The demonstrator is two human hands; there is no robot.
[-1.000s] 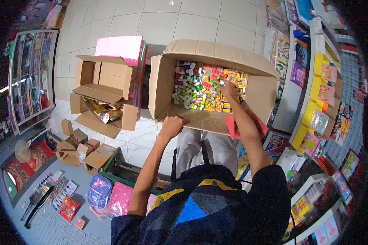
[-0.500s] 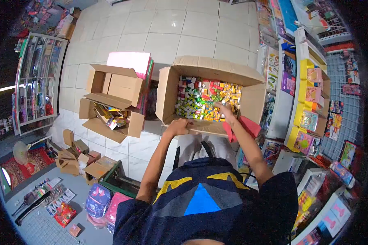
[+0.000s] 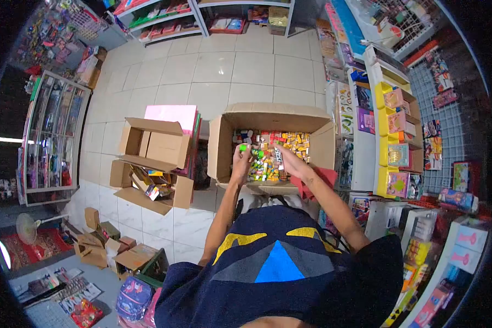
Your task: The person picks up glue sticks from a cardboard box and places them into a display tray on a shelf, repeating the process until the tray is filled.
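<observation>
A small green item (image 3: pixel 255 152) is held in the left hand (image 3: pixel 241 164), above the left part of a large open cardboard box (image 3: pixel 273 116); the thumb and fingers are closed around it, with its bright green end showing near the fingertips. A small white item (image 3: pixel 278 156) with dark lettering is held in the right hand (image 3: pixel 291 163), its fingers partly curled and closed around it, just beside the first item and over the middle of the same box. The two items are held apart. Beneath the hands, the box is filled with many small pieces (image 3: pixel 296 143), loosely grouped by colour: orange and yellow ones are seen mostly at the right, green and white ones lower at the left, and some red ones near the far wall. A red piece (image 3: pixel 321 183) is draped at the near right corner of the box, beside the right forearm. To the left of the box, pink sheets (image 3: pixel 172 115) are stacked, and two smaller open cartons (image 3: pixel 154 147) are placed by them; packets (image 3: pixel 153 186) are contained in the nearer carton. Pale tiles (image 3: pixel 218 65) are seen beyond.
</observation>
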